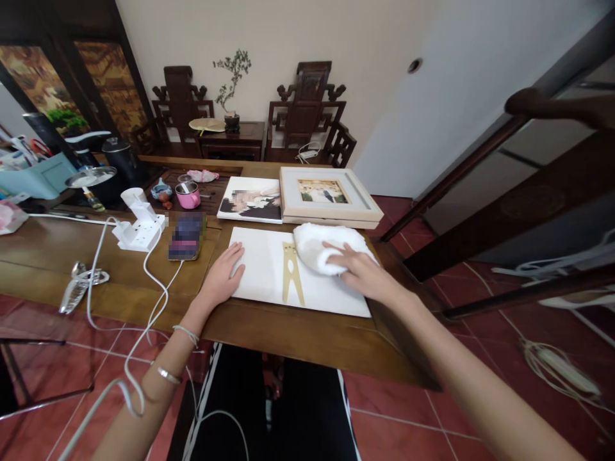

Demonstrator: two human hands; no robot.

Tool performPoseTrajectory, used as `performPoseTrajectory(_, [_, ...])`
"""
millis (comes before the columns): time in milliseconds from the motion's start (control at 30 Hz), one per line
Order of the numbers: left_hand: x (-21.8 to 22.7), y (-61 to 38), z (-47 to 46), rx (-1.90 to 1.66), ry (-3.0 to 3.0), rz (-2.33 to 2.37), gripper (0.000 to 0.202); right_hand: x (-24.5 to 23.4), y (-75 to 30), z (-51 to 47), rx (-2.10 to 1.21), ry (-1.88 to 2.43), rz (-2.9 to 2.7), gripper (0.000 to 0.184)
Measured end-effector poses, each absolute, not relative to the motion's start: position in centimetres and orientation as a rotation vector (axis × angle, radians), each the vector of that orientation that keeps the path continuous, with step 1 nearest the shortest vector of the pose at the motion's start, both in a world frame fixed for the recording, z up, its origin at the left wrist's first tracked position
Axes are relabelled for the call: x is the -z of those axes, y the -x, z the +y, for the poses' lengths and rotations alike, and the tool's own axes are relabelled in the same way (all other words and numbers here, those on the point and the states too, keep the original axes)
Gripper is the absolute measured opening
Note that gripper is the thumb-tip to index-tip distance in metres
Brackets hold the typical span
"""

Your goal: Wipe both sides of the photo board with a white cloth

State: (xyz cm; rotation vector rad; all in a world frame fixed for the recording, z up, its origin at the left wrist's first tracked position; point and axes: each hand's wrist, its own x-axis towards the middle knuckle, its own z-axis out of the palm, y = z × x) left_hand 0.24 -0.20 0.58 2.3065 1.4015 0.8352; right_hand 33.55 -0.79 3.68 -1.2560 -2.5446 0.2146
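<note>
A white panel point(264, 272) with a gold easel stand point(291, 278) on its back lies flat near the front edge of the wooden table point(298, 339). My left hand point(221, 276) rests flat on the panel's left edge, fingers stretched out. My right hand point(358, 269) presses a white cloth point(319, 246) onto the panel's upper right part, fingers curled over the cloth.
Behind the panel lie a photo print point(250, 200) and a framed picture point(327, 195). To the left are a phone point(186, 237), a white power strip point(139, 230) with trailing cables, a pink cup point(188, 195) and kitchenware. A dark stair rail point(480, 192) runs on the right.
</note>
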Motion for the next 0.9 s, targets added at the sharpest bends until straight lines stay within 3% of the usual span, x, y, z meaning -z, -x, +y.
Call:
performPoseTrajectory(233, [-0.4, -0.1, -0.1, -0.835, -2.303, 1.401, 0.045, -5.0, -33.3, 2.3, -0.234, 1.322, -2.515, 0.041])
performPoseTrajectory(667, [-0.4, -0.1, 0.0, -0.825, -2.346, 1.388, 0.046, -7.5, -32.9, -14.1, -0.448, 1.308, -2.705, 0.051])
performPoseTrajectory(900, [-0.3, 0.0, 0.1, -0.842, -2.32, 1.379, 0.046, -4.7, -30.8, -6.5, -0.362, 1.475, -2.485, 0.055])
